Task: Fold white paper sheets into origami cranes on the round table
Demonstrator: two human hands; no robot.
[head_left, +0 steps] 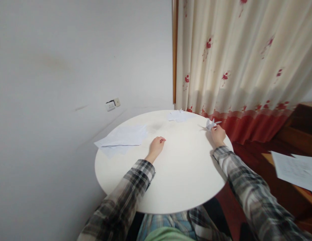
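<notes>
Evidently the right hand (218, 134) is pinching a folded paper piece (210, 124) near the right rim of the table (181, 174), seemingly positioning it, next likely needing gentle release; the left hand (157, 146) is resting mid-table, fingers curled together, apparently empty

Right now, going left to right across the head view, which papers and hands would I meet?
Large white sheets → left hand → smaller papers near the far edge of the table → right hand pinching a folded paper shape → loose sheets off the table.
</notes>
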